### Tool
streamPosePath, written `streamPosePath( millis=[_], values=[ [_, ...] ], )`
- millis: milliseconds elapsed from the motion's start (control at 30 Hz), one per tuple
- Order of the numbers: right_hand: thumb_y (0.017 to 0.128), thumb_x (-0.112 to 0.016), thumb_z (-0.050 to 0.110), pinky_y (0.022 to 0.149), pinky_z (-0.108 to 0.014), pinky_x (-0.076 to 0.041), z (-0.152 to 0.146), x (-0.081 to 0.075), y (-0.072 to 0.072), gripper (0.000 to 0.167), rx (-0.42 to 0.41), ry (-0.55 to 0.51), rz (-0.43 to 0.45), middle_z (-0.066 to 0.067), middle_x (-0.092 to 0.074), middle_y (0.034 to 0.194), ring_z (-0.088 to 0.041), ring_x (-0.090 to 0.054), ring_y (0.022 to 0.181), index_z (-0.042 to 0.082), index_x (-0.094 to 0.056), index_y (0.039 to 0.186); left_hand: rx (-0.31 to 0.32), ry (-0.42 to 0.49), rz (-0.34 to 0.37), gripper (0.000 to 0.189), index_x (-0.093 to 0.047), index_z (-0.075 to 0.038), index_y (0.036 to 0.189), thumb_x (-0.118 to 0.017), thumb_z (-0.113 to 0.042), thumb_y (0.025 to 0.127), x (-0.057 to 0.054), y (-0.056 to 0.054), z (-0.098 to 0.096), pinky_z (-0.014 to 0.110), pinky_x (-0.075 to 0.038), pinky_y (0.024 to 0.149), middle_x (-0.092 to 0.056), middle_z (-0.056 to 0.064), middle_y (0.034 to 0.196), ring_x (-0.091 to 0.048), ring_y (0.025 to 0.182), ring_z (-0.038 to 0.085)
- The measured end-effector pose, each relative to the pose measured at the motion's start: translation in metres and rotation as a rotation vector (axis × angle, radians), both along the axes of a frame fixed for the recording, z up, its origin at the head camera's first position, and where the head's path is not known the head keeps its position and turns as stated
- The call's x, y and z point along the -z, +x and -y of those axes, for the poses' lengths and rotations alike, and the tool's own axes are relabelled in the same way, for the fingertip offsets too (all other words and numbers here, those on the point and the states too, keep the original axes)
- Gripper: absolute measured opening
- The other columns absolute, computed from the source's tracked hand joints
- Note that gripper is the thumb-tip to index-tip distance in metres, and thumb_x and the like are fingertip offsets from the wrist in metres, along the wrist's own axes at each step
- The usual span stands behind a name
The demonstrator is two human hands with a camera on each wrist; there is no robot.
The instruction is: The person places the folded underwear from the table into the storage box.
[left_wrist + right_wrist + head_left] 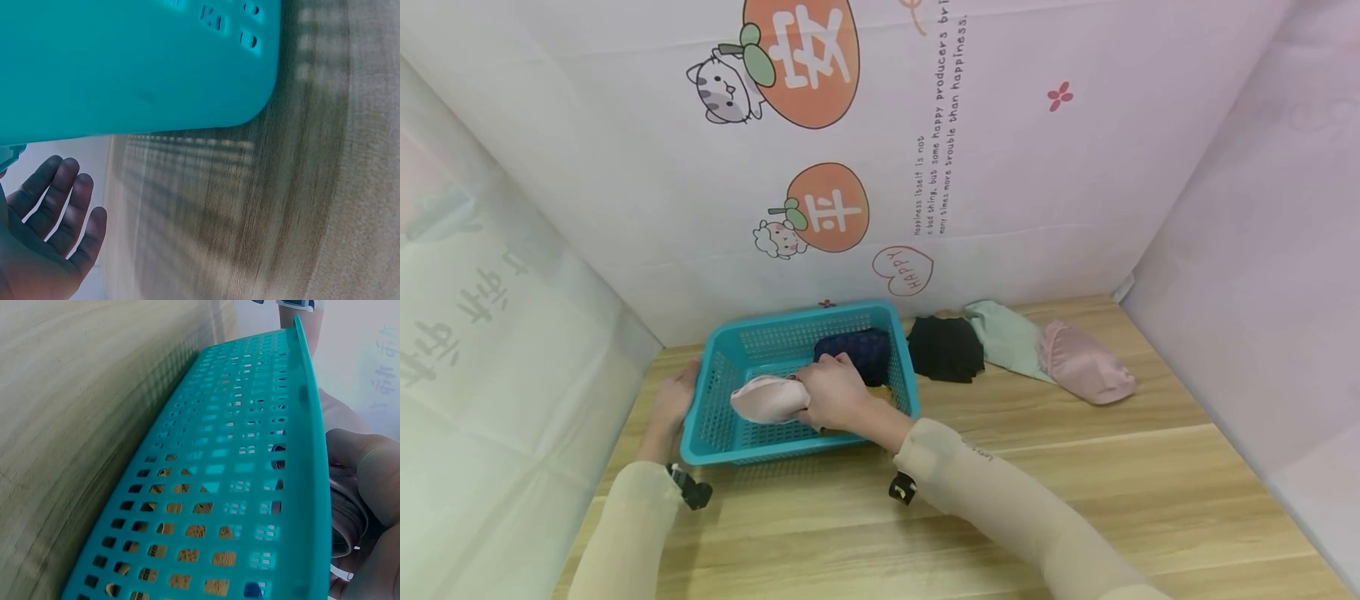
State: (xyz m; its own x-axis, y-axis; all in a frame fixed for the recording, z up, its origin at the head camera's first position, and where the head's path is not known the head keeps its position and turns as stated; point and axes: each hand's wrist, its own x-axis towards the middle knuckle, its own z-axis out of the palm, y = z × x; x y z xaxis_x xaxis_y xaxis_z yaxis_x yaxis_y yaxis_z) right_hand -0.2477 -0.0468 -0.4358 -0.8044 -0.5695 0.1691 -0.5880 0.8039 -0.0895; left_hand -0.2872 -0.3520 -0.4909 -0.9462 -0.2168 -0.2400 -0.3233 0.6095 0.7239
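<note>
My right hand [835, 393] is over the blue basket [715, 457] and grips a folded pale pink cloth [767, 400], whose loose end points left. In the right wrist view, part of that hand [375, 481] shows just beyond the basket's rim, with cloth folds [347, 512] between thumb and fingers. At the basket's left end is my left hand [676, 398]. Its fingers [75, 206] are spread and loosely bent beside the basket wall in the left wrist view; the thumb is mostly hidden. Inside the basket lie a dark navy bundle [865, 354] and a mustard-yellow item [882, 393], partly covered by my right hand.
Right of the basket, a black cloth [946, 348], a pale green cloth [1009, 337] and a pink satin cloth [1086, 362] lie in a row on the wooden table [1000, 467]. A printed white sheet [1000, 167] hangs behind, with pale sheets at both sides.
</note>
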Motion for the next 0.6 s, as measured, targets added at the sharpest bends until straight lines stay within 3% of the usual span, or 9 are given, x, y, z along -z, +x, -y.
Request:
streamPosePath(
  millis=[600],
  values=[
    [0.085, -0.075, 0.054, 0.083, -0.034, -0.042, 0.023, 0.005, 0.000, 0.039, -0.001, 0.077, 0.028, 0.012, -0.073, 0.107, -0.014, -0.055, 0.086, 0.033, -0.071, 0.118, 0.012, -0.053, -0.009, 0.095, -0.036, 0.000, 0.152, -0.010, -0.073, 0.097, -0.001, 0.001, 0.002, 0.061, -0.041, 0.109, -0.039, 0.030, 0.153, -0.042, 0.138, 0.051]
  ],
)
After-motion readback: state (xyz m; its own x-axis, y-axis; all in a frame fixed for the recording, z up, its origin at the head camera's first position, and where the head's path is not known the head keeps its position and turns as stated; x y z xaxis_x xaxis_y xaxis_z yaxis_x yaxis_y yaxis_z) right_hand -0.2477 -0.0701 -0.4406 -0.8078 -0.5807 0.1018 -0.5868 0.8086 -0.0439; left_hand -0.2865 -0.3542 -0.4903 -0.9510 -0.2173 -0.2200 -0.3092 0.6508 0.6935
